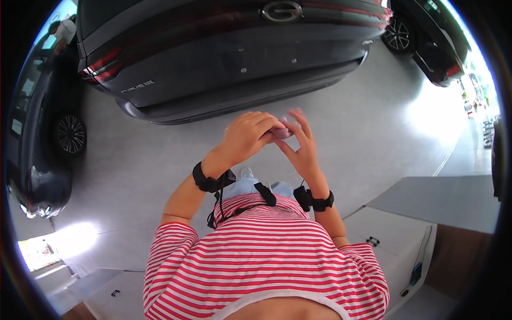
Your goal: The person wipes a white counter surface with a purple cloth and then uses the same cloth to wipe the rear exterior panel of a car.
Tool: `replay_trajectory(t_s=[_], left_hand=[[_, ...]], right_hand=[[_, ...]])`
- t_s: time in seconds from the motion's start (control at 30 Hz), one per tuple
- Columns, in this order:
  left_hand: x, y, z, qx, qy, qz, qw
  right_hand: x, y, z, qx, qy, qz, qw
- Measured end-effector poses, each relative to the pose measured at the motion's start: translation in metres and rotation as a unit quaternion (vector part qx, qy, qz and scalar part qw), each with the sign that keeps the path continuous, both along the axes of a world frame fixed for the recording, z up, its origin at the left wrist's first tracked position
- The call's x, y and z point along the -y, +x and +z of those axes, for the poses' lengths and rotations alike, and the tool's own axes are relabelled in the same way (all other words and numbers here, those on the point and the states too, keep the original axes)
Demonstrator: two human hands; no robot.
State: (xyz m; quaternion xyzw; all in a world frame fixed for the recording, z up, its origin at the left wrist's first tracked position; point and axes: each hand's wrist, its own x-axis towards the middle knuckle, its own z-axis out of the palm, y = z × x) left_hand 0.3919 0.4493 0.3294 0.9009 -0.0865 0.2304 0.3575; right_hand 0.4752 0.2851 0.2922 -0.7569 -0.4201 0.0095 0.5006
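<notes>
Both hands are raised together in front of the rear bumper of a dark car (224, 60). My left hand (250, 134) is bent around a small pinkish, crumpled item (282, 133), which looks like cloth; the fingers hide much of it. At the item's right side is my right hand (302, 146), with thumb and index finger near its edge and the other fingers spread. Whether the right fingertips touch it is not clear. Black straps with small devices circle both wrists.
Another dark car (40, 120) stands at the left, with a person (66, 32) beyond it. A third dark car (432, 40) is at the upper right. Close on the lower right stands a white cabinet or desk (392, 228) with a grey top. Grey floor lies below my hands.
</notes>
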Motion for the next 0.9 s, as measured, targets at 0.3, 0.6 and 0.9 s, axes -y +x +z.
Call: replay_trajectory(t_s=[0.3,0.6,0.9], left_hand=[[-0.021,-0.059,0.017,-0.138,-0.055,0.169,0.974],[-0.003,-0.11,0.093,0.234,-0.017,0.306,0.923],[0.017,-0.086,0.107,0.302,0.122,0.341,0.882]], right_hand=[[-0.019,-0.021,0.065,-0.074,0.072,-0.012,0.995],[-0.024,-0.053,0.123,-0.052,0.218,0.043,0.974],[-0.021,-0.055,0.144,0.202,0.251,-0.052,0.945]])
